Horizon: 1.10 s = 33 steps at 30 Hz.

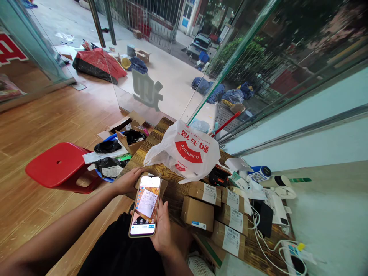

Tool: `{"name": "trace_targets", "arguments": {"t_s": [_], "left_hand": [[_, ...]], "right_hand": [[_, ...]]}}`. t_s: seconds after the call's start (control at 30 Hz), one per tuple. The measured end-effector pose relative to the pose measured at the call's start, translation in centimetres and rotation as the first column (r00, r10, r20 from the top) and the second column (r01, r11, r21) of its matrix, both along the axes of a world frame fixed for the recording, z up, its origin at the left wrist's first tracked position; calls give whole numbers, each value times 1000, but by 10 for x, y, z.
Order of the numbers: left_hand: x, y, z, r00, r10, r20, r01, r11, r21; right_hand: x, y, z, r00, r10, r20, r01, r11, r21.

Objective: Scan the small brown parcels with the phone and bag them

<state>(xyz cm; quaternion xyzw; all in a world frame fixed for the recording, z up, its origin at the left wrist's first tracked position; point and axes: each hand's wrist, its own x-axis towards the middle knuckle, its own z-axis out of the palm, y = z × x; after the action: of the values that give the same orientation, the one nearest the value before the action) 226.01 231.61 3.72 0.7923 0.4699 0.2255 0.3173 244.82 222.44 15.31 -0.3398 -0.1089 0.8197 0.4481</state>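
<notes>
My right hand (162, 228) is wrapped round a smartphone (146, 207), its lit screen facing me. On that screen is a white label with a barcode in a camera-like view. Beyond the phone, my left hand (130, 181) grips the side of a small cardboard box (164, 187), mostly hidden behind the phone; its fingers are partly covered. A white plastic bag (186, 151) with red print rests on the wooden table (178, 191) just past the box. To the right are several taped, labelled cardboard parcels (211, 193).
A black device (219, 175), a blue-and-white roll (260, 173), white cables (258, 234) and a power strip (291, 253) lie at the right. On the left stand a red stool (59, 163) and a blue bin (107, 178) holding wrapped packages. A glass door (161, 76) is ahead.
</notes>
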Motion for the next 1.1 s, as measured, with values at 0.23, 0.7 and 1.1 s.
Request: {"name": "trace_targets", "arguments": {"t_s": [0.23, 0.7, 1.1], "left_hand": [[0, -11, 7, 992, 127, -19, -127, 992, 21], [1, -15, 8, 988, 153, -30, -152, 988, 26], [4, -15, 7, 986, 167, -24, -167, 986, 25]], "right_hand": [[-2, -1, 2, 998, -38, -58, 38, 999, 14], [-5, -4, 5, 998, -51, -32, 52, 998, 32], [-3, -5, 6, 999, 3, 45, -3, 1000, -14]]}}
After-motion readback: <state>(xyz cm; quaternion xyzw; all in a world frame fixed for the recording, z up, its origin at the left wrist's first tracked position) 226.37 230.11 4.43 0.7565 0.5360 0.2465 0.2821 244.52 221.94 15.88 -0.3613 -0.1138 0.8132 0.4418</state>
